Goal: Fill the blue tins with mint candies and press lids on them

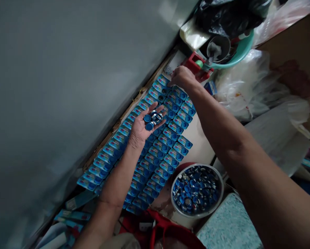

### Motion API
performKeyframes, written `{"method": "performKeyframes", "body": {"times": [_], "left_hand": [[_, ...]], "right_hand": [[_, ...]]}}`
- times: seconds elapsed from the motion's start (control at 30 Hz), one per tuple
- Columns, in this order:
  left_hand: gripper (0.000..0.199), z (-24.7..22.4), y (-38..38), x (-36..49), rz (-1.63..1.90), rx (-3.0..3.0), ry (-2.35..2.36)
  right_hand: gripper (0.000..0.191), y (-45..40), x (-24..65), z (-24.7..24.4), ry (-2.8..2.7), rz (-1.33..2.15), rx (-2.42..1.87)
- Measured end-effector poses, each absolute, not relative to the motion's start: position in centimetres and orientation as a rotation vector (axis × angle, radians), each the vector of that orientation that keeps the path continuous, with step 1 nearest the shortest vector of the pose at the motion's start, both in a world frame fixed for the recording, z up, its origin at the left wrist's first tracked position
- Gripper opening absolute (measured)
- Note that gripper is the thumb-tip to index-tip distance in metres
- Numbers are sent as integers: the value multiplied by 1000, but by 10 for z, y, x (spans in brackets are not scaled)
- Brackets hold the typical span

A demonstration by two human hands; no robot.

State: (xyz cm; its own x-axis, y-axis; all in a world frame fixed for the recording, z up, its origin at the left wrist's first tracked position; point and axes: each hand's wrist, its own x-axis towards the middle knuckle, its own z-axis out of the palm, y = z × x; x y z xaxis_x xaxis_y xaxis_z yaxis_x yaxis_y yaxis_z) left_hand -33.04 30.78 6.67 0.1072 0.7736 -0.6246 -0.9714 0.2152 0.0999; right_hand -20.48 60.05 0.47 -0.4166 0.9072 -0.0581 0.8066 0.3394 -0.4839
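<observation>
Palm up, my left hand (141, 126) holds several small round blue-and-silver tins (154, 119) over rows of blue cards. The blue cards (155, 157) lie in slanting rows, most with a round blue piece at one end. At the far end of the rows, my right hand (182, 76) is closed with its fingers pointing down at a card; what its fingertips hold, if anything, is hidden. A metal bowl (223, 188) full of similar small tins stands at the lower right of the rows.
A grey wall (53, 69) runs along the left. Beyond my right hand are a red tape dispenser (192, 64) and a teal basin (244, 52) with items. Plastic bags (243, 83) lie at the right. A red cloth (165, 228) and a speckled teal surface (229, 224) are nearest.
</observation>
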Motion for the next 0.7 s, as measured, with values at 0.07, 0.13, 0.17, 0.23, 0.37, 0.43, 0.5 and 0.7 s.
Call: {"method": "performKeyframes", "body": {"times": [0.07,0.13,0.17,0.23,0.37,0.43,0.5,0.7], "left_hand": [[47,71,305,-328,1315,-391,653],[50,77,300,-326,1300,-403,675],[52,79,297,-326,1293,-409,687],[56,83,291,-325,1279,-422,709],[57,81,281,-321,1243,-432,732],[57,78,280,-318,1219,-447,766],[55,76,280,-313,1185,-475,818],[43,75,283,-299,1159,-525,838]], "right_hand": [[54,598,-210,14,-2374,765,-1674],[47,583,-219,34,-2333,804,-1774],[39,571,-222,46,-2315,782,-1791],[18,535,-223,71,-2328,722,-1745],[19,443,-201,110,-2542,804,-1186],[27,406,-188,120,-2695,932,-990],[33,383,-179,123,-2820,993,-930],[30,382,-180,106,-2841,990,-1121]]}}
